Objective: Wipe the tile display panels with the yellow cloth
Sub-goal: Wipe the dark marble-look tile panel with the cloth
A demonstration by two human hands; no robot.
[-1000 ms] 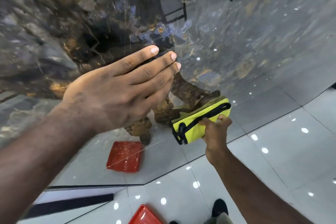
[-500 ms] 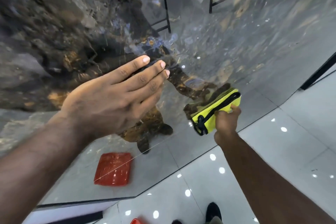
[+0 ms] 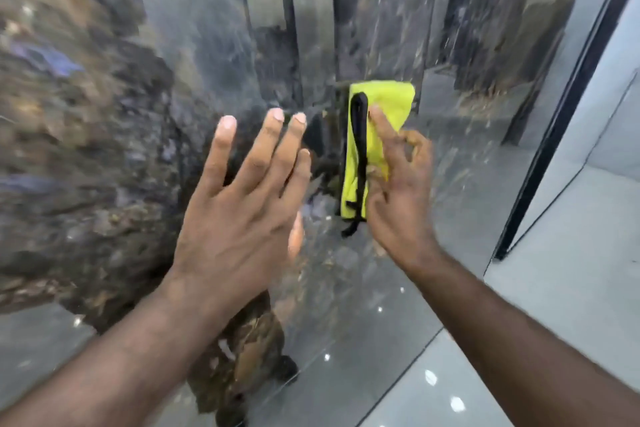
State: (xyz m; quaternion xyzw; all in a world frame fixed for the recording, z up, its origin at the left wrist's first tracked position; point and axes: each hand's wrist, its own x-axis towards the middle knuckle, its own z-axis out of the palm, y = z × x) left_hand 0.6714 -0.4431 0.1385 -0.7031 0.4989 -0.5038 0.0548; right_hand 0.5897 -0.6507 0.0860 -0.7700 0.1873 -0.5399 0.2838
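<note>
Shiny dark tile panel (image 3: 104, 114), pale floor (image 3: 571, 270) at right. Left hand (image 3: 239, 218) flat on panel, fingers spread, holding nothing. Right hand (image 3: 398, 198) pinches yellow cloth (image 3: 384, 100) against panel — wiping step looks under way. Next move likely needs firm push, long sweep.

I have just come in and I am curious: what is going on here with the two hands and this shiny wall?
A person is wiping a glossy, dark, stone-patterned tile panel. The right hand holds a folded yellow cloth flat against the panel. The left hand is open with its fingers spread, just to the left of the cloth; whether it touches the panel is not clear. A pale floor shows at the lower right.
</note>
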